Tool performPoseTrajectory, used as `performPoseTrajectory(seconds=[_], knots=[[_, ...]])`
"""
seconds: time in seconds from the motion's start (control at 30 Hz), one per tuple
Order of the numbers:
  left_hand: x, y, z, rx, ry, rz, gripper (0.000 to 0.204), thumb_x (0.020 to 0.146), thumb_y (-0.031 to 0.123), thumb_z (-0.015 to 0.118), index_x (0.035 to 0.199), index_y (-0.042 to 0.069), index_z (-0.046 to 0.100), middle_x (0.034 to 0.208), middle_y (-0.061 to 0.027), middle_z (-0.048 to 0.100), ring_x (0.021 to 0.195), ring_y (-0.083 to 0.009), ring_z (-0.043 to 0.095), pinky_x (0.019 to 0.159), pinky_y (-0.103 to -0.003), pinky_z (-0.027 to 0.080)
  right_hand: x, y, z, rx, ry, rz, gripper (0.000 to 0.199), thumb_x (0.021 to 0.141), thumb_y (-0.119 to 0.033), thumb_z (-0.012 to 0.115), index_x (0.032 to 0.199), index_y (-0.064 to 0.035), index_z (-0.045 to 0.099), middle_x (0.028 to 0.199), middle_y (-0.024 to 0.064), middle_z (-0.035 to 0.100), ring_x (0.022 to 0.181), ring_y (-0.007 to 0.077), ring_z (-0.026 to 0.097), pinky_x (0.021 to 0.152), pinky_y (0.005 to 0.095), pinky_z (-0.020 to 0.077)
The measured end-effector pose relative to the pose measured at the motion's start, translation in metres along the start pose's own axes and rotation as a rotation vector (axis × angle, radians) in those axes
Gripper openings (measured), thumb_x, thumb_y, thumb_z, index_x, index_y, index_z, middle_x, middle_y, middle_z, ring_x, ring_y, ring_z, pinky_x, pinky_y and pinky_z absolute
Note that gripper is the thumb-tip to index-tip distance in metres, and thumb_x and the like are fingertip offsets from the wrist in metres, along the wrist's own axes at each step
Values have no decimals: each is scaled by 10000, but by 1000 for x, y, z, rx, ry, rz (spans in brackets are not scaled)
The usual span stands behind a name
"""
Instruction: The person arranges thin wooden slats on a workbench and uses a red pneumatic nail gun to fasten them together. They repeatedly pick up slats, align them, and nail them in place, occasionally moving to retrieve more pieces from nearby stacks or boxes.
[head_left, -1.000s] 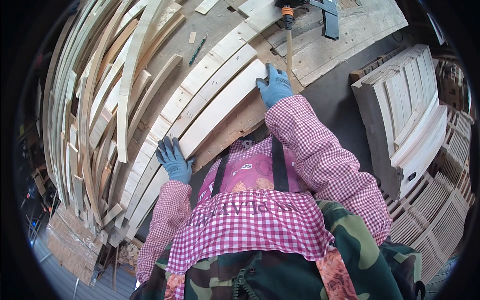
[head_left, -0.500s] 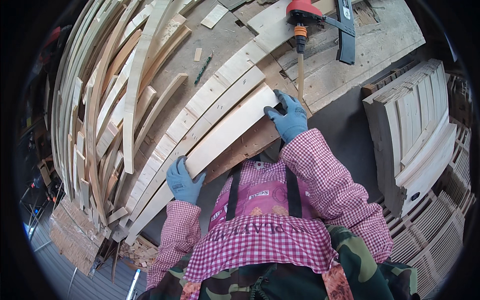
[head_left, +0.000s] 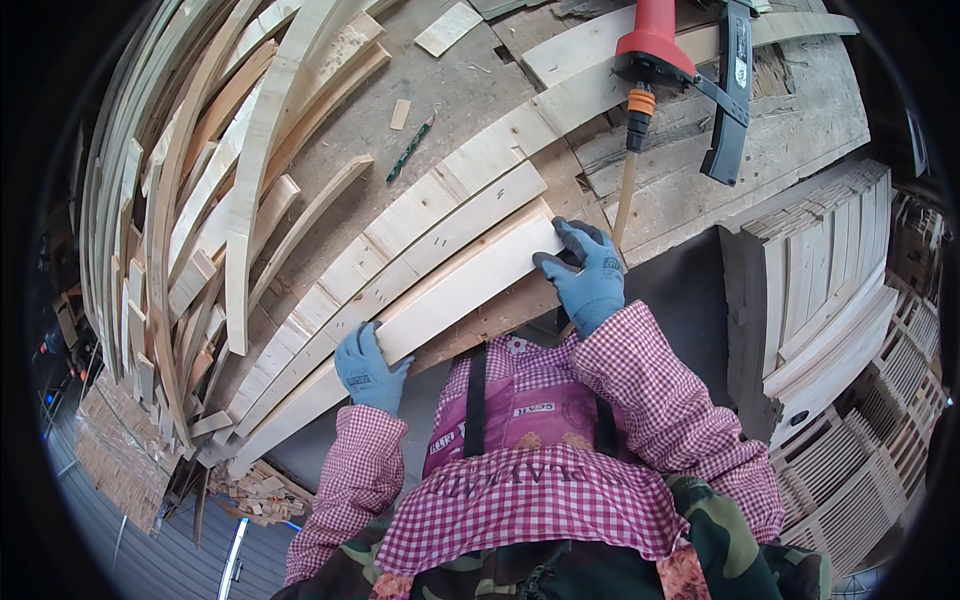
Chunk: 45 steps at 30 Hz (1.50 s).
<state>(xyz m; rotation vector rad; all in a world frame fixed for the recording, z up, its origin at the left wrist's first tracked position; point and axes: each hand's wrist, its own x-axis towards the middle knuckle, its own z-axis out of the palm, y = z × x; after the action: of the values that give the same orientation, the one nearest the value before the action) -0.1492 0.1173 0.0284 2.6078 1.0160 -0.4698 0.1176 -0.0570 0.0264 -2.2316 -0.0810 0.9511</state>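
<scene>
A pale wooden board [head_left: 465, 281] lies between my two gloved hands, along the near side of a curved row of wood strips. My left hand [head_left: 369, 368] is closed on its lower left end, fingertips over the far edge and thumb on the near side. Around its upper right end my right hand [head_left: 588, 275] is closed, thumb and fingers at the end and near corner. Another light strip [head_left: 290, 418] runs out beyond my left hand to the lower left. Just behind the board lies a stapled curved strip [head_left: 440, 237], and past that a wider curved strip [head_left: 400, 214].
A red and black air nailer [head_left: 655, 55] with a tan hose [head_left: 627, 200] lies at the upper right. Many curved strips [head_left: 245, 200] are heaped at the left. A green pencil-like tool [head_left: 411, 147] lies on the worktable [head_left: 470, 95]. Stacked curved panels [head_left: 815, 300] stand at the right.
The view has shifted, so the nailer and tabletop appear lower. Both hands keep their hold on the board, whose far long edge now shows more.
</scene>
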Motion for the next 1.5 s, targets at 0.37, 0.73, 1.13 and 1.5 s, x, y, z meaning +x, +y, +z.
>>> performPoseTrajectory(seconds=[0.37,0.73,1.13,1.5], knots=[[1,-7,4,-74,79,49,725,518,286,840,1148,99,533,1140,-93,531,1051,-307,499,926,-435,379,3,13,15,169,23,30,492,744,-99,745,1193,-22,560,1152,127,553,1051,243,574,924,329,464],[-6,-10,12,-88,72,49,793,579,300,808,1256,61,469,1232,-149,475,1155,-351,432,994,-484,326,-1,-11,10,-77,-10,7,564,756,-91,719,1286,-76,527,1132,145,561,903,233,615,804,321,511],[-13,-5,50,-10,155,4,980,594,343,799,1386,23,317,1342,-190,312,1259,-372,272,1071,-565,193,13,6,15,-356,-47,-42,532,742,-142,742,1239,-79,565,1066,141,576,873,254,626,802,338,520],[-8,1,43,-128,154,-62,883,571,383,787,1332,105,436,1306,-143,382,1228,-350,331,1038,-513,232,41,26,2,-81,-163,75,504,767,-13,722,1228,30,523,1040,114,650,784,131,603,677,238,509]])
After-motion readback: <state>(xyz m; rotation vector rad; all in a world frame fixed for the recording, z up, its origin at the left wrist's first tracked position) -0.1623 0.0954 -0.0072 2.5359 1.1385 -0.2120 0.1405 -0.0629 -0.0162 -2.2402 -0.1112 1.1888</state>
